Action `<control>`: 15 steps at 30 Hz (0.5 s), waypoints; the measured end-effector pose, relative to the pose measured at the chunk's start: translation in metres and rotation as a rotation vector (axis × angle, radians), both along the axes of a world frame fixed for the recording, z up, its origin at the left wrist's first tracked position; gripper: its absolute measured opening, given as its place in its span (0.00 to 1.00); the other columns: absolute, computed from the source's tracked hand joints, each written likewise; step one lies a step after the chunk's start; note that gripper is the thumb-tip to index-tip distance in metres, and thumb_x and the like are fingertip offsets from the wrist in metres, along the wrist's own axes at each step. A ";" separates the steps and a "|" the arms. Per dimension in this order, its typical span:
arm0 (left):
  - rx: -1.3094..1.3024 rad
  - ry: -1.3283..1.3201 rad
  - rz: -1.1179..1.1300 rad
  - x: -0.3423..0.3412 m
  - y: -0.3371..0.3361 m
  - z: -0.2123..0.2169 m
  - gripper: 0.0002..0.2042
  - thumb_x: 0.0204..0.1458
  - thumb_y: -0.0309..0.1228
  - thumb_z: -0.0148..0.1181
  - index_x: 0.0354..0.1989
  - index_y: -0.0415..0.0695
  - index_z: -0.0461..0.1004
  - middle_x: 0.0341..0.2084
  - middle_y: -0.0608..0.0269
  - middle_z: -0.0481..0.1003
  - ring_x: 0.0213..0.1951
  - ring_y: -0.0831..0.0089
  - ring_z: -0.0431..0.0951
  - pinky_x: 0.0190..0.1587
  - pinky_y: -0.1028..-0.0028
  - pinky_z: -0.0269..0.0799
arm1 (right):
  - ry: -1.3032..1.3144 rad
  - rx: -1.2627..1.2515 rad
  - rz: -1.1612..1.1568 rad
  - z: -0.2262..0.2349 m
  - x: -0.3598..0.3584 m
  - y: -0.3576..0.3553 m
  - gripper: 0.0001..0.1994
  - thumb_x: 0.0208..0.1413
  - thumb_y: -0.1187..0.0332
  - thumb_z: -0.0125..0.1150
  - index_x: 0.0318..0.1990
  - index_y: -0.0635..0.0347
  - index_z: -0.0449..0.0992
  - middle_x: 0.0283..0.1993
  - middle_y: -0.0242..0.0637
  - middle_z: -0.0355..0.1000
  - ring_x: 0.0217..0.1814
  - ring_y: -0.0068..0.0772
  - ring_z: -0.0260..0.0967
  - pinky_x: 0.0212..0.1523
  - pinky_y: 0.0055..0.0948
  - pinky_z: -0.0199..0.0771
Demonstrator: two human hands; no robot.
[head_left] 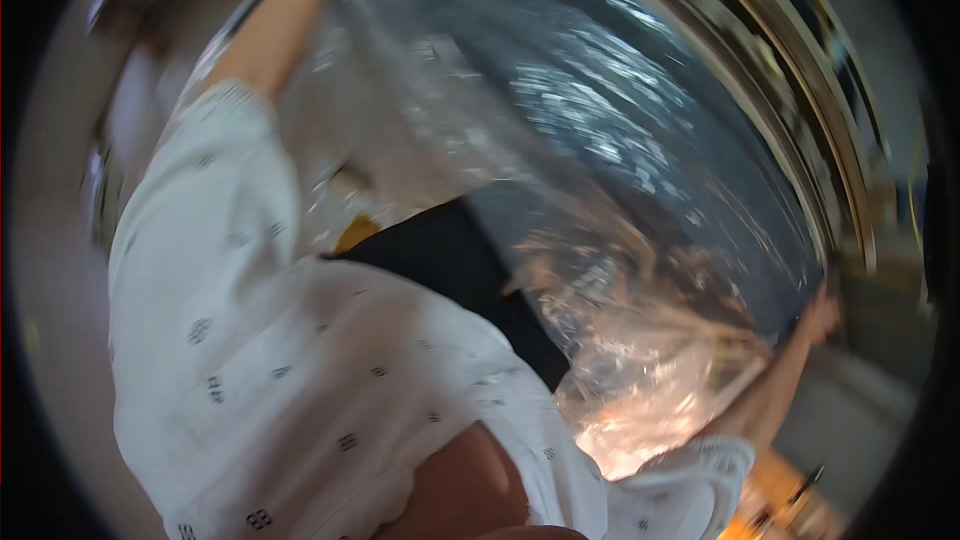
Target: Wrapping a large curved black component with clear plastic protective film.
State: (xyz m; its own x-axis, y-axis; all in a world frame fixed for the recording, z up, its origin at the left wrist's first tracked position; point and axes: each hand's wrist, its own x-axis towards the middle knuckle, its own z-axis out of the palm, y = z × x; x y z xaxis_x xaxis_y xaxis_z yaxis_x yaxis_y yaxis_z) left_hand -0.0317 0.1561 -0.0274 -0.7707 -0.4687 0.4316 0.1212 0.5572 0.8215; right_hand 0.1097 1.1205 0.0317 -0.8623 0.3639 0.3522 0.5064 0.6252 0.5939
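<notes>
**Clear plastic sheet stretched between two raised arms**

The clear plastic sheet (600, 190) fills the middle and right of the head view, a large, glossy, crinkled film that catches bright highlights and blurs what lies behind it. It spreads from far left, near the top of the frame, down to the near right, so its long axis runs on a diagonal across the person's front.

The right hand (820, 318) sits at the sheet's right edge, arm reaching out from the white patterned sleeve (690, 485) at the lower right. Its fingers look closed on the film's edge, though motion blur makes that grip hard to confirm. The left arm (285, 20) rises toward the top of the frame, and the left hand passes out of view there, so whether it is closed or spread cannot be told.

The sheet thus lies between the two arms, with the right hand the only one seen at it.

Farther out, the white patterned shirt (300, 360) fills the near left, with a dark garment (450, 260) below the sheet. A curved metal frame (800, 120) arcs along the far right.
</notes>
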 end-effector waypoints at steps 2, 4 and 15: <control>0.094 0.081 0.028 0.043 -0.042 0.024 0.09 0.50 0.34 0.49 0.32 0.41 0.69 0.22 0.62 0.70 0.26 0.74 0.69 0.29 0.72 0.64 | 0.314 -0.241 0.512 0.026 -0.029 -0.146 0.16 0.57 0.57 0.48 0.44 0.60 0.71 0.47 0.45 0.67 0.48 0.46 0.66 0.43 0.43 0.68; 0.054 0.034 0.090 0.057 -0.046 0.048 0.09 0.49 0.34 0.50 0.33 0.42 0.69 0.22 0.62 0.71 0.26 0.73 0.70 0.29 0.72 0.66 | 0.443 -0.567 0.975 0.047 -0.041 -0.232 0.13 0.59 0.65 0.48 0.46 0.64 0.69 0.45 0.45 0.67 0.45 0.42 0.66 0.46 0.36 0.66; 0.263 0.171 0.011 0.040 -0.054 0.046 0.09 0.50 0.34 0.50 0.33 0.41 0.69 0.24 0.59 0.72 0.29 0.71 0.72 0.32 0.70 0.68 | -0.896 -1.986 1.075 -0.017 0.129 -0.655 0.18 0.52 0.69 0.55 0.50 0.64 0.68 0.46 0.44 0.68 0.47 0.34 0.67 0.45 0.28 0.67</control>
State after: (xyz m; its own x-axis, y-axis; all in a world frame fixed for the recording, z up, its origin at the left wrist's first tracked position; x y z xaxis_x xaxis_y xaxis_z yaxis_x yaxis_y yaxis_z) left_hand 0.0083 0.1019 0.0190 -0.6918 -0.5890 0.4178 0.2655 0.3306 0.9057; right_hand 0.2388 0.4659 0.0150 -0.5806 -0.8075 -0.1041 -0.1586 0.2375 -0.9584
